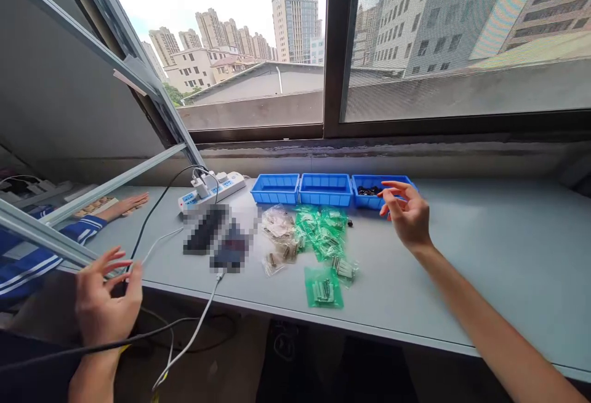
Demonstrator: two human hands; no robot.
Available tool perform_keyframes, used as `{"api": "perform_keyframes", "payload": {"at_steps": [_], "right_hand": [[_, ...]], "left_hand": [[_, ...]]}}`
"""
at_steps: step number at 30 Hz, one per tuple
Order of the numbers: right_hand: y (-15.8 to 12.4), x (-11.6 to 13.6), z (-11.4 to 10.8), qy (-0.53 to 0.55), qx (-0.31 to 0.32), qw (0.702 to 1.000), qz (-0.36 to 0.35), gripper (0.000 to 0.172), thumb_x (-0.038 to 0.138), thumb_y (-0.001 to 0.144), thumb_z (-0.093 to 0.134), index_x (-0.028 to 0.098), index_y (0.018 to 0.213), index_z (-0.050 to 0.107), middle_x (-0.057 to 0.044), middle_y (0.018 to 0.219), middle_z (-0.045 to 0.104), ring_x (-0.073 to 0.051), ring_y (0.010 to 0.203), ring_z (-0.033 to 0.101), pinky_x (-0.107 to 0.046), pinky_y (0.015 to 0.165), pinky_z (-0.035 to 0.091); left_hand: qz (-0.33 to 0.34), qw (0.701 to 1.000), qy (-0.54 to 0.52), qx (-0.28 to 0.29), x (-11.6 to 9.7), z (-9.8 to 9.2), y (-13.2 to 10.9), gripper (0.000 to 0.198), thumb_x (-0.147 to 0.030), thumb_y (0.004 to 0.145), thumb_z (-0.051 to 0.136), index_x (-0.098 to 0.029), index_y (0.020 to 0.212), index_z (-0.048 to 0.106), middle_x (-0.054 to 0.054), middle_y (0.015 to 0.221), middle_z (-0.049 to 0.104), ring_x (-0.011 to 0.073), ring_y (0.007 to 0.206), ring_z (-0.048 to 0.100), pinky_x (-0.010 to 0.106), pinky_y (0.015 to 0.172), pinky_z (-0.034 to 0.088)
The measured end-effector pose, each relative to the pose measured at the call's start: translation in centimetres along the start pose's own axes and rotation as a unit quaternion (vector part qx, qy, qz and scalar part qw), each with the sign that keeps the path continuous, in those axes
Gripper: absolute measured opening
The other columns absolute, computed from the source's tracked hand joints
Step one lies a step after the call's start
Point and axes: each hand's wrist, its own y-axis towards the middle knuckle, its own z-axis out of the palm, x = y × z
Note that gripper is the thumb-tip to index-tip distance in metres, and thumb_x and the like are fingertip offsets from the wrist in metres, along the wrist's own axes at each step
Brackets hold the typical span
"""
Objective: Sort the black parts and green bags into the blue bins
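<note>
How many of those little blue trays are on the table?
3, side by side in a row near the window: the left blue tray, the middle blue tray, and the right blue tray, partly hidden behind the right hand.

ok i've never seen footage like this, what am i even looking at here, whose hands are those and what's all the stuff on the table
There is one picture, from a camera worn on a person's head, looking forward and down, so the two bare arms reaching in are that person's own. The left hand hovers open near the table's front edge by some cables. The right hand is raised, open and empty, beside the rightmost of three blue bins, which holds small dark parts. On the grey table lie green bags of small parts, a few clear bags and a white power strip. At far left, another person's hand rests on the table.
</note>
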Motion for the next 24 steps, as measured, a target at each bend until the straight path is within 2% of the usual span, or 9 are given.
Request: {"api": "perform_keyframes", "payload": {"at_steps": [2,6,10,13,16,18,22,24], "right_hand": [[-0.3,-0.1,0.0,-0.017,0.000,1.000,-0.022,0.027,0.042,0.075,0.056,0.019,0.088,0.059,0.000,0.072,0.059,-0.007,0.042,0.050,-0.020,0.035,0.037],[-0.5,-0.4,0.0,-0.048,0.016,0.998,-0.049,0.026,0.042,0.076,0.054,0.019,0.088,0.059,0.000,0.071,0.058,-0.008,0.043,0.050,-0.021,0.036,0.037],[-0.4,-0.6,0.0,-0.087,0.025,0.994,-0.062,0.025,0.041,0.076,0.052,0.019,0.087,0.059,0.000,0.070,0.059,-0.009,0.043,0.051,-0.022,0.039,0.041],[-0.3,-0.6,0.0,-0.116,0.033,0.990,-0.080,0.025,0.041,0.077,0.051,0.020,0.087,0.060,-0.001,0.071,0.061,-0.010,0.044,0.053,-0.023,0.041,0.042],[-0.2,-0.7,0.0,-0.156,0.043,0.980,-0.114,0.025,0.040,0.077,0.050,0.020,0.083,0.062,-0.002,0.069,0.063,-0.011,0.046,0.053,-0.024,0.044,0.042],[-0.2,-0.8,0.0,-0.183,0.060,0.972,-0.133,0.025,0.040,0.078,0.048,0.020,0.080,0.064,-0.002,0.065,0.063,-0.012,0.046,0.052,-0.024,0.045,0.042],[-0.2,-1.2,-0.2,-0.248,0.152,0.949,-0.124,0.025,0.037,0.080,0.046,0.022,0.081,0.066,0.001,0.057,0.061,-0.011,0.045,0.052,-0.023,0.048,0.040],[-0.2,-1.3,-0.3,-0.285,0.223,0.926,-0.111,0.020,0.033,0.079,0.048,0.023,0.081,0.066,0.001,0.061,0.063,-0.011,0.048,0.053,-0.022,0.048,0.037]], "left_hand": [[-0.001,1.000,-0.001,-0.007,1.4,2.0,0.4,0.040,-0.039,0.079,0.051,-0.019,0.112,0.042,0.008,0.104,0.048,0.0185,0.082,0.058,0.031,0.057,0.057],[0.043,0.998,-0.037,0.026,3.6,5.6,1.1,0.037,-0.034,0.081,0.048,-0.021,0.115,0.040,0.011,0.114,0.044,0.0211,0.094,0.059,0.034,0.065,0.060],[0.055,0.995,-0.039,0.069,4.5,7.3,1.7,0.038,-0.032,0.082,0.049,-0.021,0.118,0.040,0.012,0.116,0.044,0.0231,0.101,0.058,0.038,0.073,0.059],[0.057,0.994,-0.038,0.083,4.8,7.7,1.9,0.040,-0.033,0.082,0.048,-0.021,0.119,0.039,0.012,0.116,0.045,0.0238,0.100,0.058,0.039,0.073,0.059],[0.053,0.995,-0.032,0.074,4.6,7.8,2.1,0.043,-0.037,0.081,0.050,-0.021,0.119,0.041,0.012,0.118,0.044,0.0251,0.100,0.058,0.040,0.072,0.059],[0.055,0.996,-0.022,0.071,4.3,7.6,2.3,0.041,-0.040,0.080,0.050,-0.022,0.116,0.044,0.010,0.115,0.047,0.0265,0.099,0.058,0.044,0.074,0.059],[0.059,0.995,0.017,0.079,3.7,7.1,2.6,0.033,-0.047,0.080,0.047,-0.027,0.106,0.053,0.003,0.103,0.056,0.0289,0.098,0.058,0.056,0.084,0.053],[0.037,0.998,0.030,0.050,3.5,6.6,2.6,0.033,-0.050,0.079,0.046,-0.028,0.101,0.056,0.001,0.101,0.057,0.0299,0.100,0.057,0.056,0.084,0.052]]}}
